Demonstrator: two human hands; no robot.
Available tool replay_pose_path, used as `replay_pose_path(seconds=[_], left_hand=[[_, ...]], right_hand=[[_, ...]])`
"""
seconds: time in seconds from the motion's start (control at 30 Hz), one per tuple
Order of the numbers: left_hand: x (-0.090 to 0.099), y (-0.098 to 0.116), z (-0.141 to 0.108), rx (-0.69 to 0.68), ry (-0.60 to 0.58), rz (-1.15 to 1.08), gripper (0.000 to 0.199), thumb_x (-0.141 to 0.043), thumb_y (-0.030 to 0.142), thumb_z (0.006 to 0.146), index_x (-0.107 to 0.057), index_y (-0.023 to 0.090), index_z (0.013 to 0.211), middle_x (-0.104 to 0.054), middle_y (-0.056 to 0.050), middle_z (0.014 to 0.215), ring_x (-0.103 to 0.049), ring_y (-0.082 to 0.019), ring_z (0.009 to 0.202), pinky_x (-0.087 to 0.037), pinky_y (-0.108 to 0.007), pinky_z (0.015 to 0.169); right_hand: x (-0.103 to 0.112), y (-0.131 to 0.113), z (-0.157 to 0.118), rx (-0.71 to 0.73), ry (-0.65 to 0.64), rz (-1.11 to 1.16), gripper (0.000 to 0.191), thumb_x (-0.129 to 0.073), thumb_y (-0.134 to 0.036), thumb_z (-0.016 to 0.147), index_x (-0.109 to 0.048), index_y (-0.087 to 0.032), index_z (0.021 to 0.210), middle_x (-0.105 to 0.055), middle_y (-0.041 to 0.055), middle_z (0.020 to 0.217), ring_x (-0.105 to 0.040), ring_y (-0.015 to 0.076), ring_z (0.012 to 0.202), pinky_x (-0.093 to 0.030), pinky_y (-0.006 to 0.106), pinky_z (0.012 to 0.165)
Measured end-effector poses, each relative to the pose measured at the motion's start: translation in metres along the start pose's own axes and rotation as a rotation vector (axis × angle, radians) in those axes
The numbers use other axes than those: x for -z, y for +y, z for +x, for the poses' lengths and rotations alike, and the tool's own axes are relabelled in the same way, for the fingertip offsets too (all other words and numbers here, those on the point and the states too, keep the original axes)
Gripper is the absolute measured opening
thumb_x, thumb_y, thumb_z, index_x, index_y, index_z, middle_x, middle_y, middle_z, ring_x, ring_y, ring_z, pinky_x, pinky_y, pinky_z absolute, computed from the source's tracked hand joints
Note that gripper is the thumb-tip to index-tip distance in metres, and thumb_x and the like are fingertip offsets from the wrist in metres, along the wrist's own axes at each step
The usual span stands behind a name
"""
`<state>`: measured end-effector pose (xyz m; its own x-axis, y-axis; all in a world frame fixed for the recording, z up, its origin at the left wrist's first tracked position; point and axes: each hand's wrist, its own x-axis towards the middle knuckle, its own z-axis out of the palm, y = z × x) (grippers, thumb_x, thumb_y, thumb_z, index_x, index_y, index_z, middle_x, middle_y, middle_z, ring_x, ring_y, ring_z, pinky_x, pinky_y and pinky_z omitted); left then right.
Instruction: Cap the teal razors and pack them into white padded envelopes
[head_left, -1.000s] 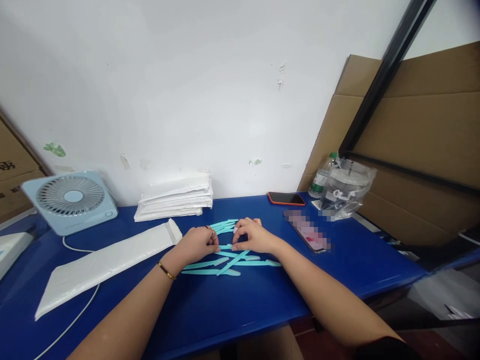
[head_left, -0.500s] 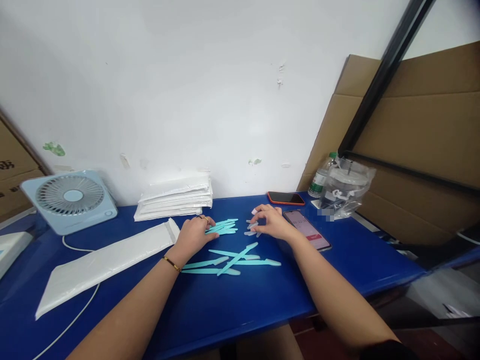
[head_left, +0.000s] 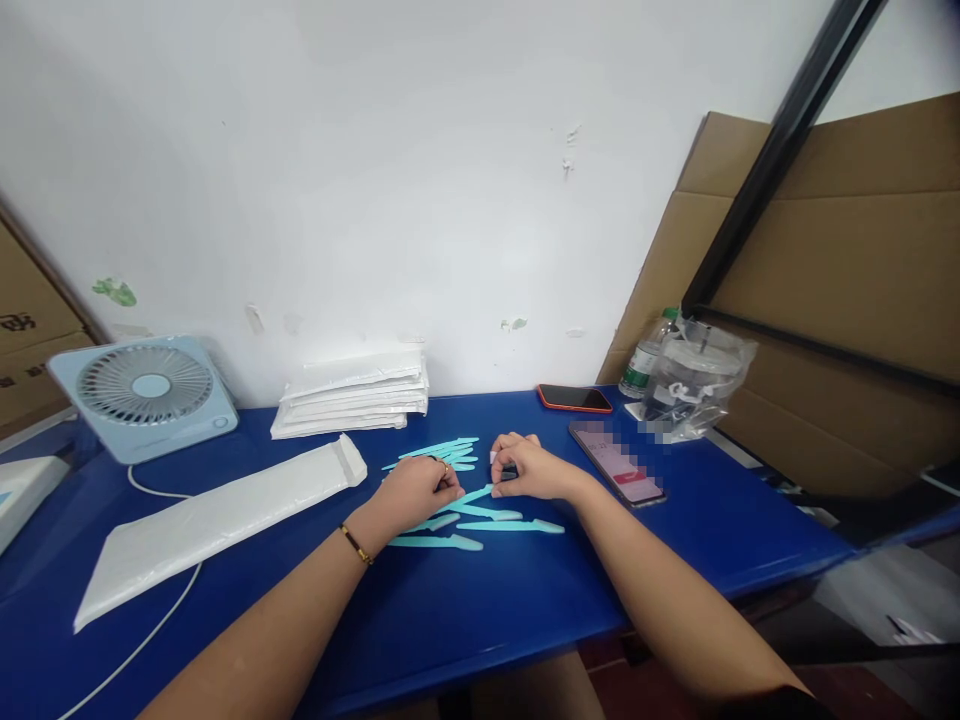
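Note:
A teal eyebrow razor (head_left: 472, 497) spans the gap between my hands. My left hand (head_left: 424, 488) is closed, pinching its handle end between thumb and fingers. My right hand (head_left: 531, 468) pinches the other end, its fingertips covering the tip. Just in front lie several more teal razors with pale capped ends, among them one razor (head_left: 510, 525) pointing right and another razor (head_left: 439, 543) near my left wrist. Behind my left hand is a bunch of similar razors (head_left: 454, 452), partly hidden by it. Whatever lies under my right palm is mostly hidden.
A white padded envelope (head_left: 225, 525) lies at left, with stacked envelopes (head_left: 352, 395) by the wall. A blue fan (head_left: 150, 395) stands far left, its cable crossing the table. Two phones, one lit phone (head_left: 619, 465) and one orange-edged phone (head_left: 574, 398), lie right, near a bottle (head_left: 643, 365) and bagged cup (head_left: 694, 385).
My left hand has left the rear bunch and come forward and right onto a razor from the front group. My right hand has moved off the small clear pieces to that razor's tip.

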<state>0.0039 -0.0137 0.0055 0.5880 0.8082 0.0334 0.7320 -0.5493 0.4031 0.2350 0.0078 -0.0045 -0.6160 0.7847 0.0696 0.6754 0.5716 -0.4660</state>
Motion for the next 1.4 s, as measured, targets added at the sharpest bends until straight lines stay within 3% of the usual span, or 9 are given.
replay_pose_path(seconds=[0.2,0.37,0.5,0.6,0.83,1.17,1.27,1.33,1.4], left_hand=[[0.006,-0.01,0.005,0.024,0.083,0.115,0.026,-0.048,0.036,0.084,-0.065,0.022,0.071,-0.069,-0.001,0.081,-0.058,-0.018,0.078,-0.035,-0.027,0.069],[0.016,-0.024,0.002,0.12,0.173,0.224,0.023,-0.051,0.039,0.082,-0.067,0.023,0.081,-0.068,-0.003,0.086,-0.057,-0.021,0.085,-0.034,-0.03,0.071],[0.013,-0.016,-0.002,0.042,0.063,0.12,0.027,-0.058,0.048,0.074,-0.068,0.026,0.087,-0.066,-0.002,0.09,-0.058,-0.021,0.087,-0.036,-0.029,0.074],[0.005,-0.007,-0.003,-0.001,-0.044,0.087,0.022,-0.061,0.044,0.072,-0.068,0.026,0.08,-0.066,-0.001,0.084,-0.058,-0.019,0.084,-0.036,-0.029,0.075],[0.003,-0.01,0.0,0.092,0.018,0.088,0.017,-0.057,0.034,0.077,-0.066,0.023,0.069,-0.067,-0.001,0.079,-0.059,-0.018,0.076,-0.037,-0.027,0.066],[0.022,-0.029,-0.002,0.191,0.133,0.203,0.018,-0.056,0.035,0.077,-0.066,0.022,0.071,-0.067,-0.002,0.081,-0.06,-0.02,0.079,-0.036,-0.028,0.066],[0.03,-0.035,-0.006,0.206,0.138,0.174,0.023,-0.062,0.041,0.072,-0.067,0.024,0.087,-0.067,-0.001,0.089,-0.06,-0.02,0.081,-0.037,-0.027,0.065],[0.035,-0.034,-0.011,0.185,0.095,0.136,0.033,-0.066,0.044,0.066,-0.067,0.026,0.093,-0.067,0.0,0.092,-0.06,-0.019,0.081,-0.038,-0.026,0.064],[0.039,-0.03,-0.017,0.146,-0.034,0.092,0.028,-0.068,0.046,0.063,-0.069,0.028,0.085,-0.067,0.002,0.087,-0.06,-0.018,0.078,-0.038,-0.025,0.061]], right_hand=[[0.003,0.006,0.002,-0.029,0.134,-0.005,0.021,-0.072,-0.041,0.071,-0.067,-0.021,0.073,-0.056,0.0011,0.098,-0.049,0.0201,0.097,-0.025,0.038,0.088],[0.011,0.022,-0.001,-0.161,0.246,0.031,0.021,-0.074,-0.041,0.068,-0.068,-0.021,0.074,-0.058,0.0011,0.097,-0.053,0.021,0.095,-0.028,0.039,0.088],[0.015,0.026,-0.003,-0.181,0.295,0.034,0.023,-0.072,-0.044,0.069,-0.07,-0.022,0.078,-0.058,0.0018,0.098,-0.056,0.0209,0.092,-0.029,0.04,0.088],[0.018,0.021,-0.008,-0.14,0.248,0.048,0.026,-0.065,-0.048,0.075,-0.072,-0.023,0.079,-0.057,0.0028,0.097,-0.055,0.0203,0.092,-0.03,0.039,0.089],[0.017,0.006,-0.011,-0.001,-0.002,0.058,0.031,-0.065,-0.054,0.073,-0.072,-0.025,0.076,-0.062,0.0018,0.09,-0.052,0.0236,0.101,-0.028,0.038,0.088],[0.019,0.023,-0.007,-0.051,0.171,-0.024,0.028,-0.061,-0.045,0.08,-0.071,-0.021,0.07,-0.062,0.0021,0.079,-0.054,0.0184,0.086,-0.03,0.034,0.081],[0.02,0.028,-0.007,-0.111,0.23,-0.025,0.027,-0.059,-0.043,0.083,-0.072,-0.021,0.074,-0.062,0.0025,0.077,-0.055,0.0169,0.08,-0.03,0.032,0.077],[0.019,0.029,-0.005,-0.136,0.261,-0.039,0.027,-0.056,-0.042,0.085,-0.073,-0.022,0.079,-0.062,0.0025,0.077,-0.056,0.0163,0.078,-0.029,0.032,0.077],[0.017,0.027,-0.004,-0.149,0.286,-0.051,0.028,-0.054,-0.042,0.086,-0.073,-0.022,0.081,-0.062,0.0025,0.078,-0.056,0.0163,0.08,-0.027,0.033,0.078]])
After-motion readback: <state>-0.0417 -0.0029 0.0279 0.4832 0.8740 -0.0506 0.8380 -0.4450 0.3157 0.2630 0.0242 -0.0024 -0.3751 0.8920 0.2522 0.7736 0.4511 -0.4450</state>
